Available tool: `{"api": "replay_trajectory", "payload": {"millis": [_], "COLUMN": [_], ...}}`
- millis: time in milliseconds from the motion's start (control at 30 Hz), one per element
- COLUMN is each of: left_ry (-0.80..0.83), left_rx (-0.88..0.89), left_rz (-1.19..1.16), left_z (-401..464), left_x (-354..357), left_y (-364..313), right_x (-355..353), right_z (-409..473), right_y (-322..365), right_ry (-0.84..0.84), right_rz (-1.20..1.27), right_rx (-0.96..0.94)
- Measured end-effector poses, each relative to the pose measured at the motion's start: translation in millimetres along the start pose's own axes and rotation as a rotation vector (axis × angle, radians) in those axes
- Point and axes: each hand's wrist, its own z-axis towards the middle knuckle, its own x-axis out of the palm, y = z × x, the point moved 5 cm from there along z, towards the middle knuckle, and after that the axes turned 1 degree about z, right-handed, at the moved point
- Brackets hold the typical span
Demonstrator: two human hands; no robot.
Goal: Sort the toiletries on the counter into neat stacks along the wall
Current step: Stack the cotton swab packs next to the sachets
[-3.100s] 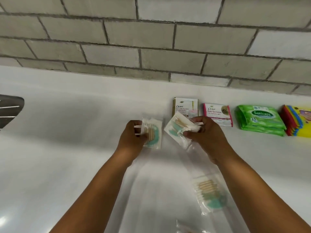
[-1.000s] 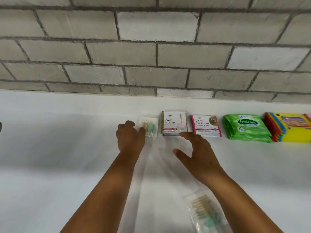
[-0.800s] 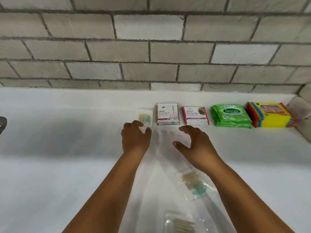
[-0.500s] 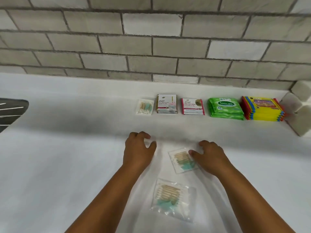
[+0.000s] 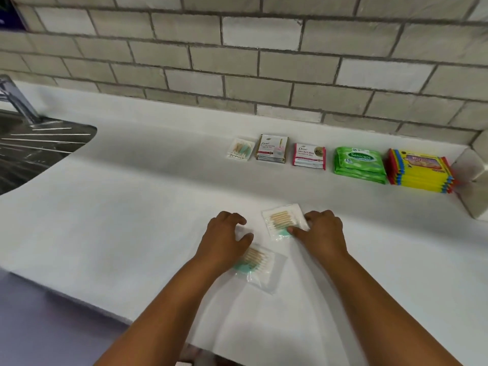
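- Clear plastic packets of wooden cotton buds with a mint-green card are the things in hand: the farther packet [image 5: 284, 222] lies mid-counter, the nearer packet [image 5: 257, 262] just in front of it
- right hand [image 5: 320, 232] pinches the farther packet's right edge, thumb on top
- left hand [image 5: 224, 237] hovers with loosely curled fingers over the nearer packet's left end, holding nothing
- Best to lift each by an edge so the film doesn't crumple
- Lay them squarely on the small bud stack [image 5: 240, 149] at the left end of the wall row, beside the cream sachet stack [image 5: 272, 149]
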Motion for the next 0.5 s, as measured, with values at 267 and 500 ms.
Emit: {"api": "replay_trajectory", "payload": {"millis": [267, 500], "left_ry": [0.260, 0.244], "left_rx": [0.063, 0.077], "left_rz": [0.252, 0.361], "left_z": [-25, -31], "left_x": [22, 24], "left_y": [-7, -12], "right_x": [-2, -8], "right_z": [-7, -22], "right_y": [-18, -22], "right_ry": [0.017, 0.012], "right_rz": [0.422, 0.697], "right_rx": [0.020, -0.013]}}
